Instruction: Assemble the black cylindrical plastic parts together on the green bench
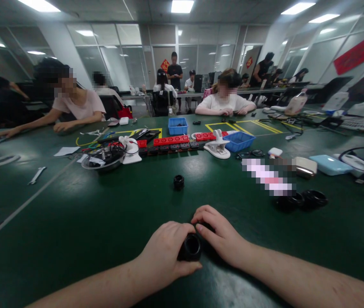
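Observation:
My left hand point(170, 248) is wrapped round a black hollow cylindrical part point(192, 246), its round opening turned toward me, low over the green table. Close beside it, on the right, my right hand point(218, 235) has its fingers curled over, with the fingertips near my left hand. Something dark shows between its thumb and fingers, but I cannot make out what it is. Ahead of both hands a smaller black ring-shaped part point(179, 182) stands on the table.
Two black rings point(315, 199) lie at the right. Farther back are red-and-black power strips point(171, 141), a white clamp point(217, 145), a blue bin point(240, 141) and a clear bowl of cables point(103, 160). A wrench point(36, 175) lies at the left. Other people sit across the table point(105, 205).

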Motion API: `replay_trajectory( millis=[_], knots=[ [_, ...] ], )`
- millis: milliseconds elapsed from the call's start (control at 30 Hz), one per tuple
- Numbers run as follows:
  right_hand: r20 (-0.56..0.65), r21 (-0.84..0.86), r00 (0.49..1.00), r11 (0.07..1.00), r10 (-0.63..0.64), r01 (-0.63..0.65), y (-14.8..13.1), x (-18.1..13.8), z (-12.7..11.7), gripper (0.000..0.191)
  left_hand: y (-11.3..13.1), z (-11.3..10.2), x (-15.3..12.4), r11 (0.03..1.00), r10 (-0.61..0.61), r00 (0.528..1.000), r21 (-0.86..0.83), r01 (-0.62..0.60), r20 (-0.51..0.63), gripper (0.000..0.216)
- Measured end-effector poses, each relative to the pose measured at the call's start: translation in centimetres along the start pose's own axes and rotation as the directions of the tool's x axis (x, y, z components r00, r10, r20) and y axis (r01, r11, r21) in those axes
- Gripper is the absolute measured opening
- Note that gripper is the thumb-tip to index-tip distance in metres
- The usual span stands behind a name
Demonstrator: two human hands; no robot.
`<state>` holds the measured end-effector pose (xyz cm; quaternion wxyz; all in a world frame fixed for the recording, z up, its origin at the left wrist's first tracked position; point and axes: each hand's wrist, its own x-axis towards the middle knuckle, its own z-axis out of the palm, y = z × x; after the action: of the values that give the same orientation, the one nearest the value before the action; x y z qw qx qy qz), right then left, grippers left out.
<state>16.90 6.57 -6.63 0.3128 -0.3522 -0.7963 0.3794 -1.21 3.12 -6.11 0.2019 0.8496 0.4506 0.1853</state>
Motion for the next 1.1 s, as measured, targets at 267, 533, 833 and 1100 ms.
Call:
replay_trajectory(
  millis=[267,533,833,1100],
  knots=[
    [0.014,-0.030,1.000,0.999,-0.013,0.013,-0.13,-0.04,0.07,0.013,-0.23,0.09,-0.32,0.999,0.029,0.999,0.023,-0.028,-0.022,0.045],
    [0.023,-0.040,0.999,0.999,-0.030,0.031,0.06,-0.23,0.19,0.011,0.04,-0.06,-0.16,0.999,0.030,0.999,0.014,-0.030,-0.015,0.047],
    [0.042,-0.011,0.999,1.000,-0.004,0.004,0.02,-0.06,0.06,0.011,-0.22,-0.11,-0.14,1.000,0.024,1.000,0.006,-0.024,0.019,0.051],
    [0.049,0.006,0.999,1.000,-0.009,0.008,0.03,-0.24,0.13,0.014,-0.39,0.16,-0.15,0.999,0.039,0.999,-0.025,-0.039,0.006,0.047]
  ],
)
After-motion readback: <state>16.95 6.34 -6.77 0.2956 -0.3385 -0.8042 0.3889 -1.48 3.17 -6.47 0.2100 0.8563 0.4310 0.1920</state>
